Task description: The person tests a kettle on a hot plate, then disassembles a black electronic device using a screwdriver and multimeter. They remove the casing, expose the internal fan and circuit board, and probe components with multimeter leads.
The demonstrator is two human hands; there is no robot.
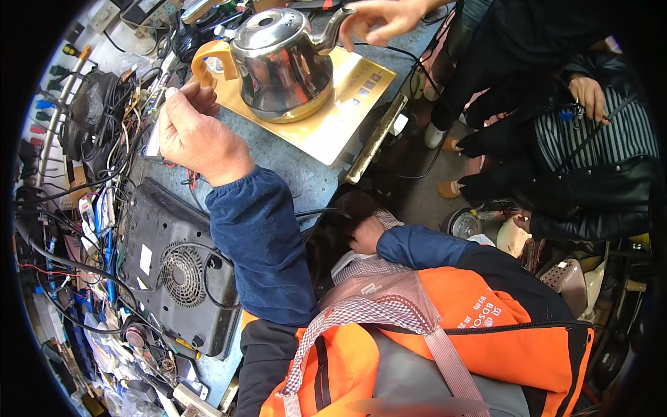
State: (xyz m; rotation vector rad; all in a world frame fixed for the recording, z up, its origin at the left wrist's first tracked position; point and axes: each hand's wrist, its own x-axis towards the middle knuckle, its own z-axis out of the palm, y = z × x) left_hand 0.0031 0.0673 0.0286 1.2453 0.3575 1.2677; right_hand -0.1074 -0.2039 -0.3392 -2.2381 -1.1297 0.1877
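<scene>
1. Head view: your left hand (198, 135) is up over the bench, fingers curled shut around something small and thin. You cannot tell what it is, maybe a wire end or a tool tip.
2. Just past that hand sits the shiny steel kettle (281, 59) on its gold base plate (347, 104). If you swing the hand forward, you could bump the kettle and tip it.
3. Another person's hand (382, 19) is at the kettle's spout, on the far side of it from your left hand. Move slowly, or your hands could knock together.
4. Below your left arm lies the black cooker (174, 271), turned over, with loose wires (111, 149) beside it. Your sleeve could catch a wire and drag things off.
5. Your right hand (367, 235) is low, by the bench edge, fingers bent. You cannot tell if it holds anything.
</scene>
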